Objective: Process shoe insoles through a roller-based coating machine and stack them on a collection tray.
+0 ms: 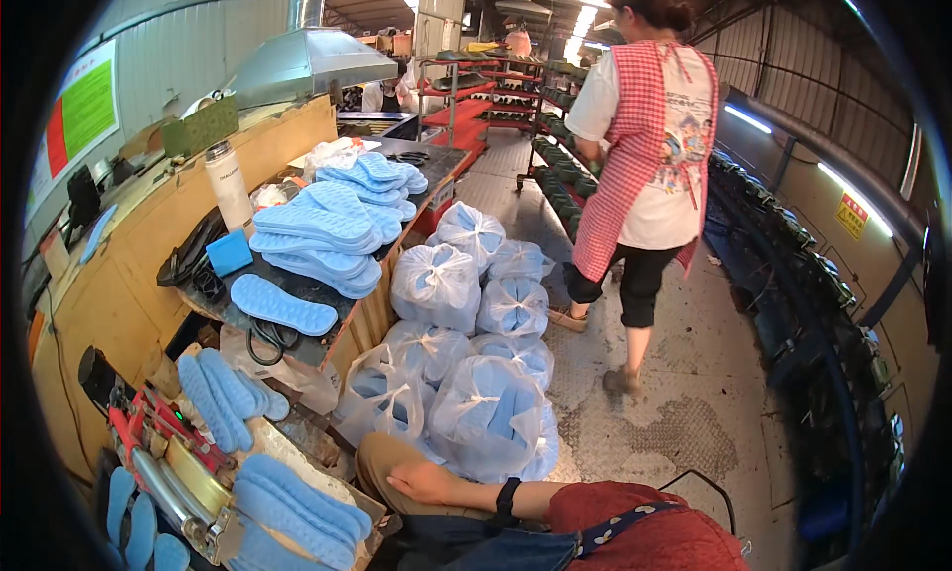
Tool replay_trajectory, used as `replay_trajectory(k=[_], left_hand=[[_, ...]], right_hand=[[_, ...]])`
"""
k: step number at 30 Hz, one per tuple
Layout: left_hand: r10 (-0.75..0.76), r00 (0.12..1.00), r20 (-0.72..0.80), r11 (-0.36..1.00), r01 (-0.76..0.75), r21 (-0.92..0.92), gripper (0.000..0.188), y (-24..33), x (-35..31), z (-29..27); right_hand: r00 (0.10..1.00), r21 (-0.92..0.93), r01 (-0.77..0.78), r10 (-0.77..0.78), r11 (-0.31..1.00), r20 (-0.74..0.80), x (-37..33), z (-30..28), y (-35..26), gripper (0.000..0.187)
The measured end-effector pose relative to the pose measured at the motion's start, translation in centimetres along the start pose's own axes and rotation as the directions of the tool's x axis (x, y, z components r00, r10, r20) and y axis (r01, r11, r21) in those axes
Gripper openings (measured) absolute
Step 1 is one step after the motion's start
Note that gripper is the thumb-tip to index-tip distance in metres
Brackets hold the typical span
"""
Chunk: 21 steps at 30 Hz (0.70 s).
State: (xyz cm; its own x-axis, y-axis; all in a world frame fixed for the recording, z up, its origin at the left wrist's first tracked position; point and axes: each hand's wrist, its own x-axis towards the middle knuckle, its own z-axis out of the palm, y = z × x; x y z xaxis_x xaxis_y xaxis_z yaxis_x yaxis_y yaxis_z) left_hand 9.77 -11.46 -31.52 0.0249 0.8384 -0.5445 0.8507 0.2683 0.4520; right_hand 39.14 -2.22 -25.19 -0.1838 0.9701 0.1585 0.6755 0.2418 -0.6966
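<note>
My right hand [424,480] lies on my tan-trousered knee [382,457], fingers stretched out flat and holding nothing. A dark band circles its wrist. My left hand is out of sight. Nearest to the right hand are clear plastic bags [486,412] filled with light-blue insoles, standing together on the floor. To the left of my knee, a stack of blue insoles [297,507] rests beside a machine with red levers and metal rollers [174,472]. Another row of insoles [223,398] lies just beyond it.
A dark-topped bench holds piled insoles [317,224], one single insole [283,305], a white bottle [228,184], a small blue box [229,253] and scissors [263,343]. A person in a red checked apron [659,155] stands in the aisle, near shoe racks [471,95]. A shoe line [793,244] runs along the right.
</note>
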Motion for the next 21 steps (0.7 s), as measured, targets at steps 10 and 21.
replay_trajectory(k=[10, 21], left_hand=[[0.003, 1.000, 0.018, 1.000, -0.004, 0.009, 0.058, 0.21, 0.92, 0.63], [-0.013, 1.000, 0.023, 1.000, 0.013, 0.009, 0.056, -0.12, 1.16, 0.60]], right_hand=[[0.996, -0.033, -0.066, 0.068, 0.997, 0.064, -0.21, 0.11, 0.68, 0.036], [1.000, -0.042, -0.016, 0.016, 0.999, -0.003, 0.08, 0.59, 0.97, 0.035]])
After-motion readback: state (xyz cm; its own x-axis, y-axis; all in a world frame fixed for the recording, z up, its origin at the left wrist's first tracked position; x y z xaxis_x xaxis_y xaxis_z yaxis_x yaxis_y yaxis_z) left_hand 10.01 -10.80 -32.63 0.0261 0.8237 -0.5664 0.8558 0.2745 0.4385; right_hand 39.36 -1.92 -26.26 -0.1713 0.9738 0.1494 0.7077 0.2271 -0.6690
